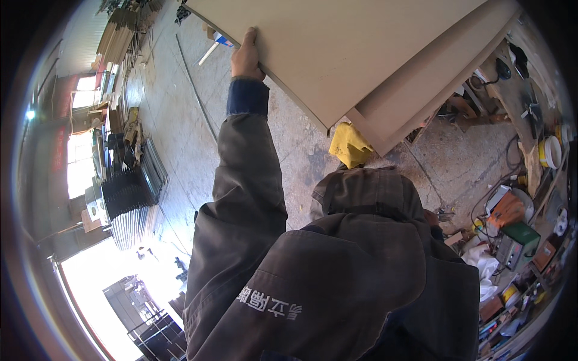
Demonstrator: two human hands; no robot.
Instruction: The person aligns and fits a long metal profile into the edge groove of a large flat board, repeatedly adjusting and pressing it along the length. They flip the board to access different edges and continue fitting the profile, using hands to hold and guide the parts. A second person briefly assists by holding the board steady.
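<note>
My left hand [245, 59] grips the left edge of a large, flat beige panel [355, 54], its arm stretched out in a dark sleeve. The panel is tilted, and its near corner points toward me. Along its right side a recessed beige strip [433, 78] with a raised edge runs back to the upper right. Just under the near corner is a yellow, suede-like item [350, 144] in front of my leg; I cannot tell whether it is a shoe. A small patch of my right hand [430, 218] shows beside my right hip, its fingers hidden.
Tools, cables, a green box-shaped machine [519, 243], an orange item [507, 210] and a white bucket [550, 151] crowd the right side. A long thin strip [195, 87] lies on the concrete floor [174, 120]. Stacked dark profiles [129, 198] stand at the left by bright openings.
</note>
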